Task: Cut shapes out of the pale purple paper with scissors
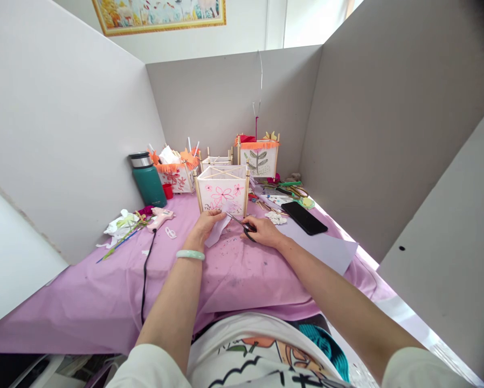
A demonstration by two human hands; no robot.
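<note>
left hand (pixel 208 223) pinching paper (pixel 216 233) just in front of the lantern (pixel 221 195) | right hand (pixel 263 230) gripping scissors (pixel 248 227), lantern's front-right | paper's pretty much between both hands

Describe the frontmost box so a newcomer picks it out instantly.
Find the purple cloth below the grey back panel. Take the nearest box on it, the white box just beyond the left hand with the paper and the right hand with the scissors. Pink outlined flowers and no orange fringe set it apart from the orange-fringed boxes behind.
</note>
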